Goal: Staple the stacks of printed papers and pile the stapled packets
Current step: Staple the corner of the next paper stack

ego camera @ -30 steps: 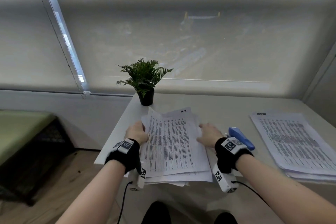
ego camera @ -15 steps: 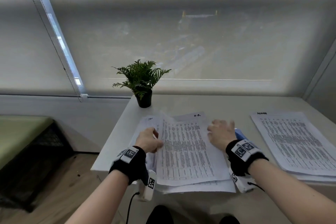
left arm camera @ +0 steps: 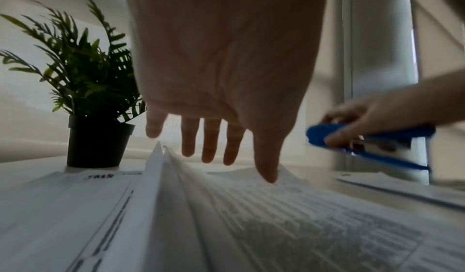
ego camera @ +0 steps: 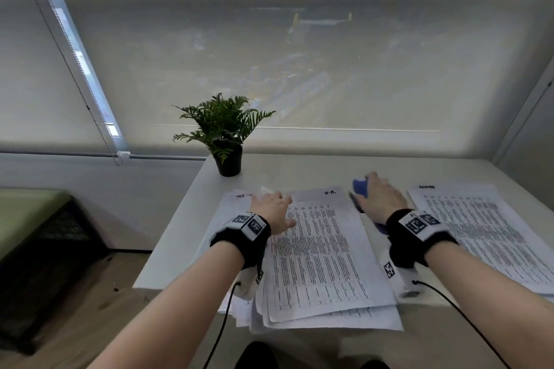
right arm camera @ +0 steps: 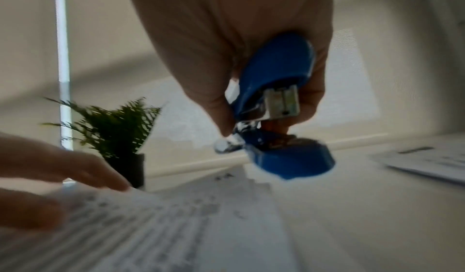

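Observation:
A loose stack of printed papers (ego camera: 317,252) lies on the white desk (ego camera: 299,171) in front of me, its sheets fanned at the near edge. My left hand (ego camera: 271,210) rests flat on the stack's upper left part, fingers straight (left arm camera: 211,141). My right hand (ego camera: 379,198) grips a blue stapler (ego camera: 359,187), lifted just off the desk beside the stack's top right corner. In the right wrist view the stapler (right arm camera: 279,105) hangs with its mouth apart, thumb and fingers round it. More sheets (ego camera: 236,204) stick out under the stack at the left.
A second pile of printed papers (ego camera: 485,234) lies at the right of the desk. A small potted fern (ego camera: 224,135) stands at the desk's back left corner. The desk's left edge drops to a wooden floor (ego camera: 75,308); a window blind rises behind.
My right hand has left the stack, reached right and picked up the blue stapler. My left hand slid up to the stack's upper left. The stack lies flatter and farther forward.

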